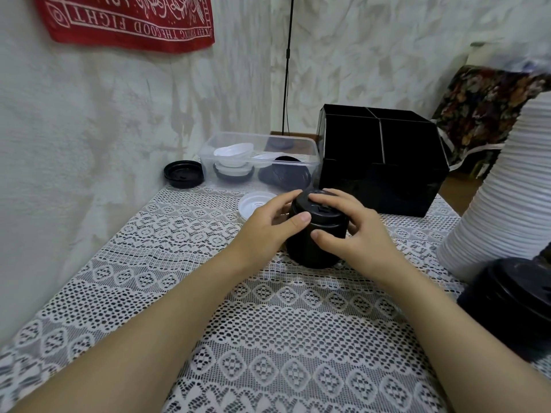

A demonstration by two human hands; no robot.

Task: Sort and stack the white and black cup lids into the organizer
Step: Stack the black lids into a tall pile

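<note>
Fingers of left hand and right hand curl round the black plastic cup-lid stack on the lace-covered desk; square its edges (keep top lid seated), lift upright toward black divided organizer at 1 o'clock.

Both arms fwd, L hand & R hand curled, gripping.

Pretty sure this is a room in somebody's home
Lace tablecloth, red bandana hanging on the rough white wall upper left, floral cloth at the right edge.
</note>
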